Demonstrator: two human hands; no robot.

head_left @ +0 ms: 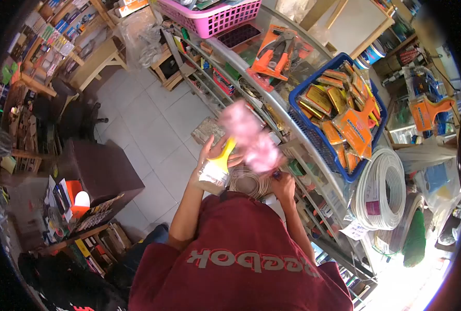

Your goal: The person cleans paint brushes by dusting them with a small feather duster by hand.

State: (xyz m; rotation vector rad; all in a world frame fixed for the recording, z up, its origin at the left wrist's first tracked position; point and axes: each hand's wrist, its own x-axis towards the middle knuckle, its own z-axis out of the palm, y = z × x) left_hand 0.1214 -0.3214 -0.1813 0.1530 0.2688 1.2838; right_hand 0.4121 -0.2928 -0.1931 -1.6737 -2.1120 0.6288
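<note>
My left hand [206,154] holds a paintbrush [222,159] with a yellow handle and pale bristles that point down toward my body. The handle crosses my palm, and some of my fingers are spread behind it. To the right, my right hand [284,186] is closed at the lower end of a pink cloth [261,151]. The cloth is smeared by motion and stretches up and left past the brush handle. Some of my right fingers are hidden, so the exact grip is hard to see.
A glass display counter [313,132] runs along my right. It bears a blue basket [299,122] of packaged brushes, orange-handled pliers [274,54], a pink basket [209,23], a phone [239,36] and a white cable coil [362,192]. A brown cabinet [106,171] stands left on the tiled floor.
</note>
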